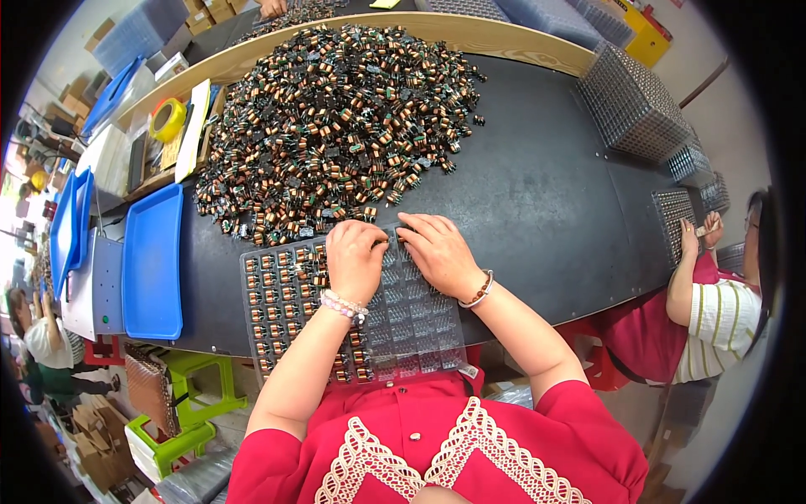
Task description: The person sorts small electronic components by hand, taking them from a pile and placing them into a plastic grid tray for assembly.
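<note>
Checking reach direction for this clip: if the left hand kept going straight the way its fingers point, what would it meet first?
Probably the heap of small copper-wound coil parts: the left hand points up-table from the clear compartment tray.

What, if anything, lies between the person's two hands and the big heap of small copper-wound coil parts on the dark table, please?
Nothing visible does. The left hand and right hand rest on the clear plastic compartment tray, fingertips at its far edge, and the heap of small copper-wound coil parts begins right beyond them on the dark table.

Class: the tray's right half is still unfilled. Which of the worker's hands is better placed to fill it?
Probably the right hand: it rests over the tray's unfilled right pockets, beside the pile of coils. The left hand lies by the filled pockets.
</note>
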A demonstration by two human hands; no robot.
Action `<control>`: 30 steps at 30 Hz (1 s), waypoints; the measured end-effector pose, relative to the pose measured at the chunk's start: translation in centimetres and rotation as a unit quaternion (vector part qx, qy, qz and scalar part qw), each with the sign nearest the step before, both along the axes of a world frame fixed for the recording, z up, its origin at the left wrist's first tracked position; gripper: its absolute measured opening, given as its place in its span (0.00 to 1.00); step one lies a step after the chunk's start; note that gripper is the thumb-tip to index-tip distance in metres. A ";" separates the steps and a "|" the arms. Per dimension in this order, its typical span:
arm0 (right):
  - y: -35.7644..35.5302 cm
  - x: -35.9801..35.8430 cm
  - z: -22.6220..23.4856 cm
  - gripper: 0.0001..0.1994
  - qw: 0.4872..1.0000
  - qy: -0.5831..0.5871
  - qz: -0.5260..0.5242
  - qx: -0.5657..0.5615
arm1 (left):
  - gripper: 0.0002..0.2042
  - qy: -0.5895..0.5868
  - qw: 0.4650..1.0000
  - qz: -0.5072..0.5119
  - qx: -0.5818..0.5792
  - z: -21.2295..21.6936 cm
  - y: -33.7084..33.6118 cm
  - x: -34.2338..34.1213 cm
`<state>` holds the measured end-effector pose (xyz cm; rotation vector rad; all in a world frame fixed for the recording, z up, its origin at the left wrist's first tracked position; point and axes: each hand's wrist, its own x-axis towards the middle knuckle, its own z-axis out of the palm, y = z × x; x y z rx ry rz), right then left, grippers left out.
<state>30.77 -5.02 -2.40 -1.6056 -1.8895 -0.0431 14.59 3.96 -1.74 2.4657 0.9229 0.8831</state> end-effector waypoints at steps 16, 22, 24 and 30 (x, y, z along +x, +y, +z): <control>0.1 0.0 -0.1 0.12 1.000 0.005 0.001 -0.005 | 0.07 0.002 0.997 -0.012 -0.079 0.5 0.8 -0.7; -0.1 0.1 -0.2 0.12 1.000 0.013 -0.004 -0.002 | 0.05 0.009 0.998 -0.043 0.048 0.0 0.7 -0.2; 0.0 0.1 -0.2 0.11 1.000 0.009 -0.005 -0.001 | 0.04 0.020 0.998 -0.039 0.050 0.2 0.5 -0.1; 0.0 0.1 0.0 0.11 1.000 0.007 -0.002 -0.004 | 0.03 0.092 0.991 -0.035 0.090 1.3 0.3 -0.1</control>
